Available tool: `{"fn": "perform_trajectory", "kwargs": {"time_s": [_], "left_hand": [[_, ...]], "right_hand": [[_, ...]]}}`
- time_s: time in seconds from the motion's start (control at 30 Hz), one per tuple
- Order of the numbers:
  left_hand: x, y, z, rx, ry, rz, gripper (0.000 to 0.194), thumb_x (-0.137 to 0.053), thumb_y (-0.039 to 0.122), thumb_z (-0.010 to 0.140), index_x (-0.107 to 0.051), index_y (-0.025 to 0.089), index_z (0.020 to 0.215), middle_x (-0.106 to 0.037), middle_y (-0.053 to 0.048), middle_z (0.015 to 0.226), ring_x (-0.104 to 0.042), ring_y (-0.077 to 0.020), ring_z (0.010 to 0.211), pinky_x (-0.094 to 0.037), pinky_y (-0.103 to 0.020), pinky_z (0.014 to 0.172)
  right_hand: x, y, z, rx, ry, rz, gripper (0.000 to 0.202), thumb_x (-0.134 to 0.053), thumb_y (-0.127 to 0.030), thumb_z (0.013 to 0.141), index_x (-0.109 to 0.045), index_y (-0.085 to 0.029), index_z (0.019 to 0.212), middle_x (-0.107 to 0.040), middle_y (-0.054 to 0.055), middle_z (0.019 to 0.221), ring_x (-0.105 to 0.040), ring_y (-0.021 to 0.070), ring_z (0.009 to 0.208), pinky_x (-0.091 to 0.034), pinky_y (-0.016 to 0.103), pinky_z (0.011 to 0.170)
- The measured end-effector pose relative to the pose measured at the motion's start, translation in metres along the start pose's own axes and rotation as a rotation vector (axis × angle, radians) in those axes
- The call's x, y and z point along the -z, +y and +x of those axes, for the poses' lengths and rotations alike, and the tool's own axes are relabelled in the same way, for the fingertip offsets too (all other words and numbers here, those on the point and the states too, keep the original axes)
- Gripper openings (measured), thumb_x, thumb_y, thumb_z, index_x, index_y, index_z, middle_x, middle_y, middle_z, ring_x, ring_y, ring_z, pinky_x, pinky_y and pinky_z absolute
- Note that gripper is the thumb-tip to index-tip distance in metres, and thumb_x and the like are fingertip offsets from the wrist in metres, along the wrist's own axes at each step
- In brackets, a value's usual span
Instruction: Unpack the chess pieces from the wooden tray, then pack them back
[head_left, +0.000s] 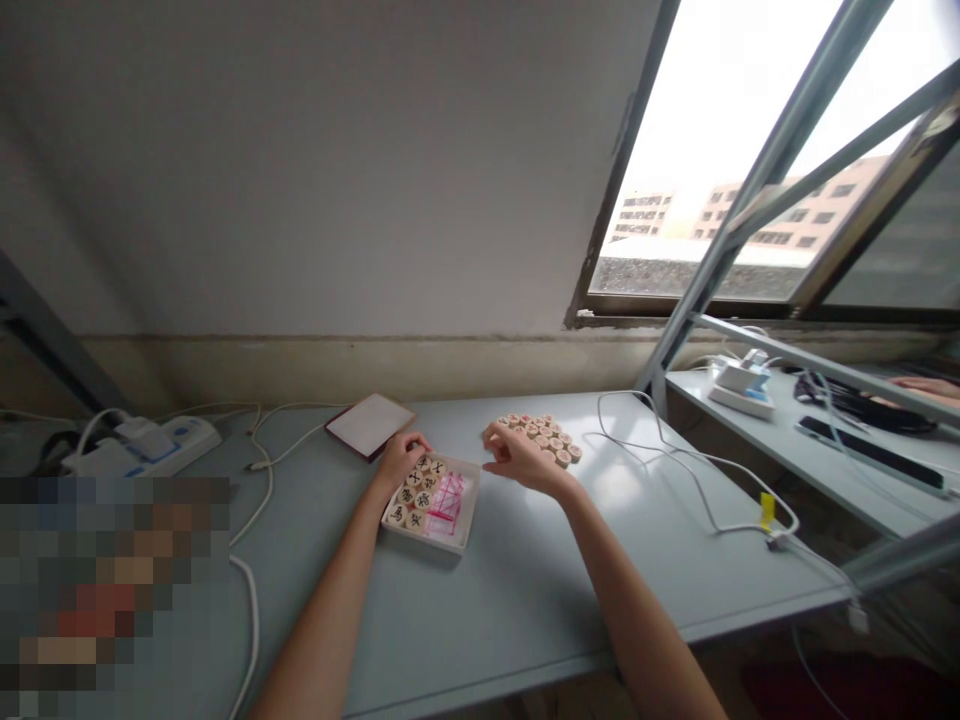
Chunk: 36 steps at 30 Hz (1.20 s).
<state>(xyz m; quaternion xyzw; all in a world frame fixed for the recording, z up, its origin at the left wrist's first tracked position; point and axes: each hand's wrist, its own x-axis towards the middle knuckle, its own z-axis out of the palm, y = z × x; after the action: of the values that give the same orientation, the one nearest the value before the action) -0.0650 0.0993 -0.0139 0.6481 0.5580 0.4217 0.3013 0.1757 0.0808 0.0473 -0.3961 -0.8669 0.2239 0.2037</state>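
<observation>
Your left hand point(402, 458) is touching the box point(425, 541), grip unreadable. Your right hand point(519, 460) is hovering by xiangqi pieces point(551, 440), grip parted!

Both bare forearms point(330, 605) extend forward, converging. Left hand point(402, 458): back upward, fingers curled. Right hand point(519, 460): turned inward, thumb and fingers parted.

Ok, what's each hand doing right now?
Left hand: curled at the box's far-left corner; grip unclear.
Right hand: half curled; can't tell if it's holding anything.

There are two hands point(400, 461), one box point(464, 508), eight visible discs point(423, 499) inside, one lid point(370, 424)
</observation>
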Motion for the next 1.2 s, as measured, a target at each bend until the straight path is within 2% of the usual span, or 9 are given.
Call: {"fn": "perform_trajectory", "kwargs": {"time_s": [0.2, 0.37, 0.47, 0.57, 0.67, 0.77, 0.93, 1.1, 1.2], "left_hand": [[0.01, 0.016, -0.008, -0.117, -0.151, 0.032, 0.029, -0.037, 0.027, 0.065, -0.063, 0.015, 0.059, -0.063, -0.004, 0.066, -0.056, -0.0168, 0.07, -0.041, -0.025, 0.068], [0.011, 0.018, -0.007, -0.112, -0.168, -0.002, 0.031, -0.038, 0.03, 0.067, -0.063, 0.014, 0.057, -0.063, -0.005, 0.064, -0.056, -0.0168, 0.068, -0.041, -0.026, 0.069], [0.008, 0.015, -0.006, -0.063, -0.169, -0.072, 0.026, -0.043, 0.029, 0.066, -0.063, 0.013, 0.058, -0.063, -0.004, 0.063, -0.055, -0.0161, 0.065, -0.041, -0.025, 0.066], [0.008, 0.013, -0.007, -0.004, -0.186, -0.162, 0.022, -0.048, 0.027, 0.064, -0.064, 0.012, 0.065, -0.063, -0.004, 0.068, -0.056, -0.0155, 0.067, -0.041, -0.025, 0.065], [0.011, 0.014, -0.009, 0.051, -0.248, -0.225, 0.026, -0.053, 0.028, 0.064, -0.065, 0.012, 0.079, -0.063, -0.004, 0.072, -0.055, -0.0139, 0.064, -0.041, -0.024, 0.059], [0.014, 0.016, -0.009, 0.041, -0.291, -0.199, 0.028, -0.058, 0.027, 0.061, -0.065, 0.012, 0.083, -0.063, -0.003, 0.073, -0.054, -0.0133, 0.064, -0.041, -0.023, 0.059], [0.014, 0.018, -0.008, 0.001, -0.316, -0.132, 0.024, -0.061, 0.024, 0.06, -0.066, 0.012, 0.08, -0.063, -0.003, 0.073, -0.055, -0.0139, 0.068, -0.042, -0.023, 0.062], [0.014, 0.018, -0.009, -0.011, -0.336, -0.158, 0.024, -0.062, 0.025, 0.062, -0.067, 0.013, 0.082, -0.065, -0.004, 0.078, -0.057, -0.0144, 0.072, -0.044, -0.024, 0.065], [0.014, 0.018, -0.008, -0.04, -0.335, -0.197, 0.025, -0.063, 0.025, 0.061, -0.066, 0.012, 0.082, -0.066, -0.005, 0.081, -0.058, -0.0158, 0.076, -0.044, -0.025, 0.07]], "right_hand": [[-0.042, -0.041, 0.015, 0.075, -0.103, -0.421, 0.033, -0.056, -0.028, 0.077, -0.052, -0.025, 0.109, -0.063, 0.001, 0.072, -0.055, 0.0135, 0.065, -0.031, 0.024, 0.06], [-0.05, -0.048, 0.019, 0.095, -0.092, -0.561, 0.03, -0.053, -0.034, 0.079, -0.054, -0.023, 0.108, -0.066, 0.006, 0.085, -0.059, 0.018, 0.076, -0.032, 0.027, 0.068], [-0.045, -0.047, 0.019, 0.088, -0.067, -0.545, 0.028, -0.056, -0.035, 0.078, -0.057, -0.022, 0.103, -0.066, 0.006, 0.079, -0.059, 0.0167, 0.072, -0.032, 0.026, 0.066], [-0.033, -0.041, 0.018, 0.059, -0.026, -0.392, 0.027, -0.056, -0.039, 0.077, -0.059, -0.025, 0.099, -0.064, 0.0, 0.07, -0.055, 0.0117, 0.062, -0.031, 0.022, 0.06], [-0.02, -0.026, 0.02, 0.003, 0.121, -0.262, 0.028, -0.054, -0.043, 0.077, -0.057, -0.027, 0.1, -0.06, -0.003, 0.068, -0.053, 0.0092, 0.059, -0.03, 0.02, 0.056], [-0.018, -0.006, 0.028, -0.105, 0.232, -0.308, 0.026, -0.053, -0.04, 0.078, -0.057, -0.026, 0.1, -0.06, -0.002, 0.066, -0.053, 0.0109, 0.06, -0.03, 0.021, 0.056], [-0.028, 0.016, 0.037, -0.214, 0.208, -0.48, 0.02, -0.053, -0.031, 0.078, -0.06, -0.023, 0.095, -0.063, 0.003, 0.071, -0.056, 0.017, 0.07, -0.032, 0.027, 0.065], [-0.025, -0.005, 0.032, -0.191, 0.3, -0.382, 0.022, -0.05, -0.028, 0.08, -0.058, -0.024, 0.1, -0.063, 0.001, 0.075, -0.054, 0.0163, 0.077, -0.03, 0.028, 0.073], [-0.031, -0.029, 0.026, 0.034, 0.085, -0.261, 0.025, -0.054, -0.031, 0.078, -0.057, -0.025, 0.102, -0.063, 0.0, 0.082, -0.053, 0.0144, 0.079, -0.029, 0.026, 0.072]]}}
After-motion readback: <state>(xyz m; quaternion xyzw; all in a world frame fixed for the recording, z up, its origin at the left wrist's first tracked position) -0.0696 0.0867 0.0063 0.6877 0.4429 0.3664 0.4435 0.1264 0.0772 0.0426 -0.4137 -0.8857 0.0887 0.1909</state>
